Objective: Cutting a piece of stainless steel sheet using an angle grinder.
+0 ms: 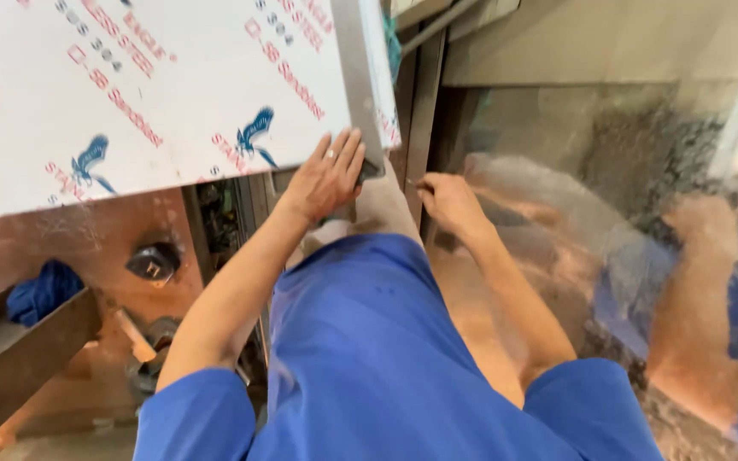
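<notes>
— What's closest to the lens?

— A blue work shirt point(369, 358), filling the bottom of the view, both short sleeves showing — the bare forearms run up from it toward twelve o'clock.

— And the left hand point(328, 177)?

— It lies flat, palm down, fingers spread and straight, on the lower right corner of a steel sheet point(147, 94) covered in white protective film with red print and blue bird marks. It presses rather than grasps; nothing is closed in it. A ring sits on one finger.

— Where is the sheet from that hand?

— It stretches away toward ten o'clock, its bare metal edge point(354, 77) just beside the fingertips.

— The right hand point(448, 201)?

— At three o'clock of the left, near it, fingers curled in, pinching something thin — I cannot tell what. Wrist bent, forearm angled back toward five o'clock.
</notes>
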